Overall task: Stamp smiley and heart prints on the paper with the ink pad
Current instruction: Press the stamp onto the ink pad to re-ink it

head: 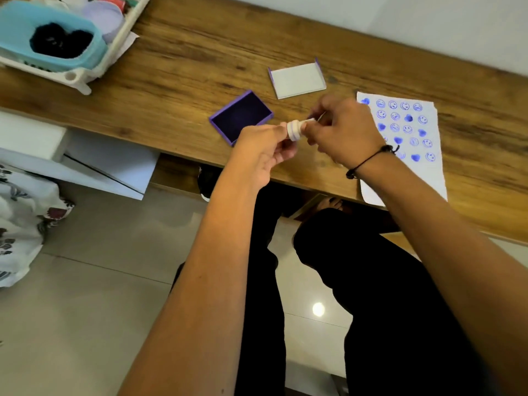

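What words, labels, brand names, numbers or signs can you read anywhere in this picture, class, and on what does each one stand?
No readable words, numbers or brand names anywhere.
Paper: only blue smiley and heart prints, no text.
Ink pad: plain purple, no label shown.
Lid: blank white inside.
White stamp, held between left hand and right hand: no marking legible, blurred.
Containers in the white basket: too blurred to read.

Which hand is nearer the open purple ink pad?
Left. The left hand sits just right of the open purple ink pad, at its near corner; the right hand is farther right, beside the paper.
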Available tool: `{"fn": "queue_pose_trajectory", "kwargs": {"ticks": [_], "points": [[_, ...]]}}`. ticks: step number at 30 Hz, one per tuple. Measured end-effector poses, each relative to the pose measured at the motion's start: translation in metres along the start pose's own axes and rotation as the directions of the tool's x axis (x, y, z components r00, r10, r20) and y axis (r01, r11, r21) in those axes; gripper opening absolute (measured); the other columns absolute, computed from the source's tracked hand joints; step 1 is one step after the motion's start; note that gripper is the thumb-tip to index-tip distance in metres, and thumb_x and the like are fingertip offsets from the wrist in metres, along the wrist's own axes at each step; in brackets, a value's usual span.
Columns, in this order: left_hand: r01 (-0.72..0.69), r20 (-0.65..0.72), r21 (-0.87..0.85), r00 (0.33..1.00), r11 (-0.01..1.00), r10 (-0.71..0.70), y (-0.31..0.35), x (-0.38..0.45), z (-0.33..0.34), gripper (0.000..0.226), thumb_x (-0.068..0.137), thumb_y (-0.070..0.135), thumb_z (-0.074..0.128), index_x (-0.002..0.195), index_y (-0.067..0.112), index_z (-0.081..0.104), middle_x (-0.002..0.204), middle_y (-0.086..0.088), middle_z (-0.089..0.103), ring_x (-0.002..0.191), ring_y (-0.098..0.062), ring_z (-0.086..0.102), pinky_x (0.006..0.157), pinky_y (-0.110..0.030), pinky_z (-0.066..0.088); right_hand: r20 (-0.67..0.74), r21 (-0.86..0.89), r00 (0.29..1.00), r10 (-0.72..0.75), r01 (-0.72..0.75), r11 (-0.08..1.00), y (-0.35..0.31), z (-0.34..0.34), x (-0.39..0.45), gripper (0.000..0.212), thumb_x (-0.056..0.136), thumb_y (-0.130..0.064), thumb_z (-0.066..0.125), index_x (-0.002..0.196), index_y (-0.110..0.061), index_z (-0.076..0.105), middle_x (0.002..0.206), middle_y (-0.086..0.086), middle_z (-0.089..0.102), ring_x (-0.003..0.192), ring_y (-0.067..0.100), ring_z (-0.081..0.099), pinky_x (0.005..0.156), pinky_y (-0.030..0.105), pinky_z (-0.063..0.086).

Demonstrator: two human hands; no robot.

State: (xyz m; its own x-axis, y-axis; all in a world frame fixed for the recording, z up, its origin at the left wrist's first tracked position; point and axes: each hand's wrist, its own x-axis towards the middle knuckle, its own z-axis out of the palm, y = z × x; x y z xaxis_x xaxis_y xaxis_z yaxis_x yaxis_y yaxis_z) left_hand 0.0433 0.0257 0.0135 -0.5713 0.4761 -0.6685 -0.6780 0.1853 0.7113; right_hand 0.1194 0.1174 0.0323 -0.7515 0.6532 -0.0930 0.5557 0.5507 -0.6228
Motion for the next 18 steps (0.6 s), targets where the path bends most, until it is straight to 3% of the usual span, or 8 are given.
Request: {"fn": "queue_pose_trajectory", "kwargs": {"ticks": [2, 5, 9, 14, 16, 18], "points": [[-0.006, 0.036, -0.083, 0.999, 0.997, 0.009, 0.0, -0.001, -0.004, 0.025, 0.089, 0.003, 0.053, 0.109, -0.011, 0.059, 0.075, -0.012, 0.06, 0.065, -0.018, 0.059, 0.054, -0.019, 0.053, 0.038, 0.057, 0.999, 0.037, -0.039, 0.998, -0.003, 0.002, 0.002, 0.015, 0.081, -0.017, 0.059, 0.093, -0.008, 0.063, 0.088, 0.015, 0.07, 0.073, 0.023, 0.058, 0.055, 0.026, 0.043], [-0.031, 0.044, -0.067, 0.998, 0.997, 0.034, -0.001, -0.003, -0.006, 0.025, 0.086, 0.006, 0.059, 0.104, -0.012, 0.061, 0.073, -0.012, 0.061, 0.064, -0.017, 0.059, 0.057, -0.019, 0.053, 0.082, 0.163, 0.993, 0.086, -0.098, 0.982, -0.001, 0.005, 0.002, 0.014, 0.081, -0.015, 0.06, 0.093, -0.007, 0.063, 0.078, 0.014, 0.067, 0.062, 0.02, 0.057, 0.057, 0.034, 0.047], [-0.023, 0.021, -0.093, 0.999, 0.995, 0.025, 0.002, 0.0, -0.02, 0.014, 0.085, 0.005, 0.06, 0.091, -0.008, 0.063, 0.073, -0.013, 0.061, 0.063, -0.017, 0.058, 0.053, -0.017, 0.051, 0.172, 0.306, 0.983, 0.07, -0.121, 0.944, -0.008, 0.018, 0.008, 0.008, 0.086, -0.017, 0.059, 0.08, -0.011, 0.06, 0.059, 0.004, 0.059, 0.046, 0.014, 0.052, 0.044, 0.026, 0.044], [-0.002, 0.026, -0.341, 1.0, 0.94, 0.012, 0.01, 0.009, -0.039, 0.015, 0.086, 0.001, 0.055, 0.072, 0.001, 0.058, 0.064, -0.011, 0.061, 0.062, -0.016, 0.057, 0.046, -0.014, 0.05, 0.075, 0.35, 0.997, -0.028, 0.0, 0.937, -0.025, 0.042, 0.024, 0.017, 0.086, -0.01, 0.056, 0.072, -0.02, 0.058, 0.059, -0.002, 0.058, 0.051, 0.011, 0.054, 0.052, 0.025, 0.045], [-0.001, 0.017, -0.402, 1.0, 0.916, 0.008, 0.012, 0.012, -0.046, 0.018, 0.088, 0.003, 0.053, 0.07, 0.002, 0.057, 0.05, -0.008, 0.063, 0.055, -0.015, 0.057, 0.043, -0.013, 0.048, 0.037, 0.332, 0.996, -0.079, 0.062, 0.941, -0.03, 0.05, 0.03, 0.011, 0.084, -0.008, 0.056, 0.081, -0.015, 0.063, 0.067, -0.002, 0.06, 0.061, 0.013, 0.056, 0.062, 0.031, 0.049], [-0.005, -0.006, -0.425, 1.0, 0.905, 0.002, 0.013, 0.015, -0.053, 0.018, 0.088, 0.005, 0.054, 0.07, 0.002, 0.057, 0.053, -0.009, 0.061, 0.058, -0.016, 0.054, 0.042, -0.013, 0.047, -0.017, 0.289, 0.992, -0.124, 0.124, 0.949, -0.032, 0.052, 0.037, 0.013, 0.081, -0.008, 0.055, 0.089, -0.011, 0.065, 0.075, 0.002, 0.063, 0.071, 0.019, 0.059, 0.072, 0.034, 0.049]]}}
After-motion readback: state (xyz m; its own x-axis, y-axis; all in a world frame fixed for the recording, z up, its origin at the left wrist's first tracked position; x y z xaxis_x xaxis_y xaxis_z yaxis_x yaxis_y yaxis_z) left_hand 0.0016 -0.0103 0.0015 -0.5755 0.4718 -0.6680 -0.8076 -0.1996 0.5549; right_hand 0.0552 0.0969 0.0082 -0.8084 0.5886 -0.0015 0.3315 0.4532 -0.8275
